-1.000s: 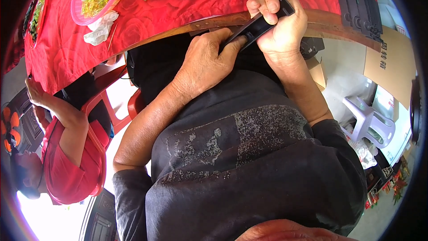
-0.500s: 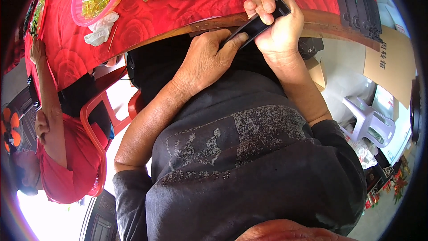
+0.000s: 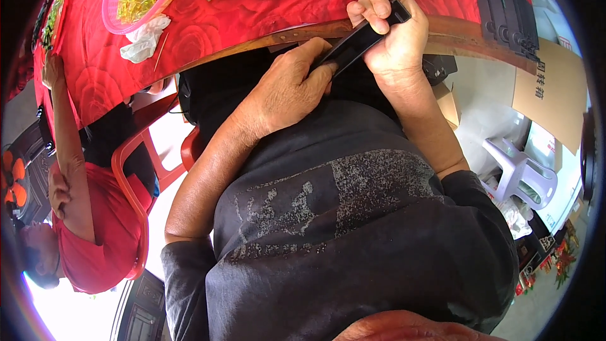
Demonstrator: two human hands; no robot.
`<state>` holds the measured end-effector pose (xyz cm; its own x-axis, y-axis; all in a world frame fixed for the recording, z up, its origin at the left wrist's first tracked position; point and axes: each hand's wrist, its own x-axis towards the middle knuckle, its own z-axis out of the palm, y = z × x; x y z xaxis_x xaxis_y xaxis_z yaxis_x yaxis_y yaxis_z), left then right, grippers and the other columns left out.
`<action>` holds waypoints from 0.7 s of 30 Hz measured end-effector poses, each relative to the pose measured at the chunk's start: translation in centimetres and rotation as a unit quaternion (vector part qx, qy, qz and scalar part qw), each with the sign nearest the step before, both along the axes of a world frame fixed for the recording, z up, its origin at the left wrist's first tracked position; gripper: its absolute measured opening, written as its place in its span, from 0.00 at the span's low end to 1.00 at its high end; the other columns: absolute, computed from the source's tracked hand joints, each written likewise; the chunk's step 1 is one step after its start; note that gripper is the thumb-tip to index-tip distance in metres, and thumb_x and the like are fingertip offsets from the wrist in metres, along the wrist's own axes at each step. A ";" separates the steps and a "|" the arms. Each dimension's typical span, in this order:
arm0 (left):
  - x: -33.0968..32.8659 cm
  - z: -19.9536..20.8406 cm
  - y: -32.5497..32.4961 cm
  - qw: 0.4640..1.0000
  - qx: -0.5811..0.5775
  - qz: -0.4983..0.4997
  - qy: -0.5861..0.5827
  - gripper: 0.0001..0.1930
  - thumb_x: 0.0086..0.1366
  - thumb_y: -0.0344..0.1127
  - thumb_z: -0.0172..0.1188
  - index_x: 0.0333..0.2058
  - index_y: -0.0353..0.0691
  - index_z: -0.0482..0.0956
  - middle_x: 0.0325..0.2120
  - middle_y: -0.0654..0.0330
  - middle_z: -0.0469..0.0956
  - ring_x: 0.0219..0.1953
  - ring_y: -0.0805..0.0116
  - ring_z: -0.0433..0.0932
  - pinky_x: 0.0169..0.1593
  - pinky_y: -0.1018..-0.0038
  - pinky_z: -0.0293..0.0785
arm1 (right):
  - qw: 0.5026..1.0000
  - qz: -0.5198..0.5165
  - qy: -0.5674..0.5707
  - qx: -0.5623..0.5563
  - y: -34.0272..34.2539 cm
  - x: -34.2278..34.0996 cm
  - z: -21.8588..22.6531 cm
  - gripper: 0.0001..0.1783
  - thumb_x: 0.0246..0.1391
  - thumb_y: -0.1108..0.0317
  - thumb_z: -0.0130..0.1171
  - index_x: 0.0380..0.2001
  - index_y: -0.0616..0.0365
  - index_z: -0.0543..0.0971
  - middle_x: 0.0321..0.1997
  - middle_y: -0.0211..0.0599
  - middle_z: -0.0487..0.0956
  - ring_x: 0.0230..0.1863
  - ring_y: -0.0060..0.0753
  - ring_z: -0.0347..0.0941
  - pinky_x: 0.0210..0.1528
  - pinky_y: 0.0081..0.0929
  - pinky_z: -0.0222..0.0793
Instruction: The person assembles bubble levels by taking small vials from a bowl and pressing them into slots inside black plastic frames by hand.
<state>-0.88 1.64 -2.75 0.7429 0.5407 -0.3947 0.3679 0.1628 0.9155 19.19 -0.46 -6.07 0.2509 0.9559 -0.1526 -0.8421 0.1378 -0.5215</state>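
Note:
Between my two hands, just off the table's near edge, runs a long black channel-shaped strip (image 3: 356, 44), slanting from lower left to upper right. My left hand (image 3: 293, 85) is closed around its lower end, with the thumb lying along it. The upper end rests in my right hand (image 3: 398, 25), whose fingers curl over it from the far side. My left fingers hide the strip's lower tip. Beyond the left hand on the table lies a crumpled white plastic bag (image 3: 145, 39), with a thin reddish stick (image 3: 161, 49) beside it.
A pink basket (image 3: 108, 6) of yellow translucent pieces stands at the upper left. Several black strips (image 3: 505, 12) lie at the table's right end. A co-worker in red (image 3: 104, 227) sits at the left. A cardboard sheet (image 3: 549, 91) and a pale plastic stool (image 3: 521, 173) stand right.
My left hand has slid slightly down and back along the black strip, and its thumb has shifted toward the lower end. The right hand keeps nearly the same hold.

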 end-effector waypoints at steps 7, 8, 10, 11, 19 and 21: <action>0.0 -0.3 0.1 1.000 -0.008 0.000 0.007 0.10 0.70 0.33 0.54 0.42 0.30 0.75 0.21 0.55 0.76 0.26 0.64 0.78 0.34 0.65 0.74 | 1.000 -0.011 -0.008 -0.013 -0.1 -0.2 0.1 0.11 0.64 0.70 0.44 0.41 0.60 0.76 0.17 0.25 0.67 0.15 0.19 0.58 0.42 0.27 0.69; 0.1 -0.3 0.1 1.000 -0.008 0.000 0.007 0.10 0.70 0.33 0.54 0.42 0.30 0.75 0.21 0.55 0.76 0.26 0.64 0.78 0.34 0.65 0.74 | 1.000 -0.013 -0.005 -0.017 -0.1 -0.2 0.0 0.11 0.64 0.70 0.44 0.41 0.60 0.76 0.17 0.25 0.67 0.15 0.19 0.58 0.42 0.27 0.70; 0.2 -0.4 0.1 1.000 -0.011 0.002 0.016 0.10 0.70 0.33 0.55 0.42 0.30 0.75 0.22 0.54 0.77 0.27 0.63 0.78 0.35 0.65 0.74 | 1.000 -0.015 -0.002 -0.021 -0.1 -0.3 0.0 0.11 0.64 0.70 0.43 0.41 0.60 0.76 0.17 0.25 0.67 0.15 0.19 0.58 0.42 0.27 0.70; 0.2 -0.4 0.1 1.000 -0.012 0.002 0.016 0.10 0.70 0.33 0.55 0.42 0.30 0.75 0.22 0.54 0.77 0.27 0.63 0.78 0.35 0.65 0.74 | 1.000 -0.017 -0.004 -0.017 -0.2 -0.3 0.0 0.11 0.64 0.70 0.44 0.41 0.59 0.76 0.17 0.25 0.67 0.15 0.19 0.58 0.42 0.27 0.69; 0.5 -0.4 -0.1 0.999 0.040 0.015 0.025 0.09 0.69 0.32 0.56 0.40 0.31 0.75 0.24 0.48 0.78 0.30 0.59 0.79 0.38 0.63 0.74 | 0.998 -0.043 -0.025 -0.036 -0.1 -1.1 0.7 0.10 0.64 0.69 0.44 0.40 0.59 0.76 0.17 0.24 0.66 0.16 0.17 0.57 0.40 0.26 0.67; 0.6 -0.3 -0.1 0.999 0.033 0.020 0.025 0.09 0.68 0.32 0.56 0.39 0.31 0.76 0.24 0.48 0.78 0.30 0.58 0.79 0.38 0.63 0.74 | 0.998 -0.044 -0.033 -0.029 -0.2 -1.2 0.8 0.10 0.64 0.69 0.44 0.39 0.59 0.76 0.17 0.24 0.65 0.16 0.17 0.56 0.39 0.26 0.67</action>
